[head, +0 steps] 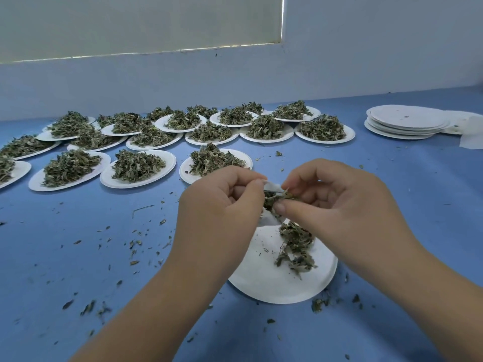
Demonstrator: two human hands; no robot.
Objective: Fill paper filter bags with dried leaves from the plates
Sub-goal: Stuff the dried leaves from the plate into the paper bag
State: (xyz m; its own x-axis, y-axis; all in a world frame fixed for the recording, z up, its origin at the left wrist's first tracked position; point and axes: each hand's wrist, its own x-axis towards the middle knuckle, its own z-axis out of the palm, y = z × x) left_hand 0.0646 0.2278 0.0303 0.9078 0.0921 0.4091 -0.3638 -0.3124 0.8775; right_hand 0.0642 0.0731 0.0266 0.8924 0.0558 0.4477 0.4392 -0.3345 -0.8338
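A white paper filter bag is held above a white paper plate near me. My left hand grips the bag with curled fingers. My right hand pinches a tuft of dried green leaves at the bag's mouth. A small heap of dried leaves lies on the plate under my hands. The bag is mostly hidden by my fingers.
Several white plates heaped with dried leaves fill the blue table's far left and middle. A stack of bare plates stands at the far right beside loose white paper. Leaf crumbs litter the table. A pale wall runs behind.
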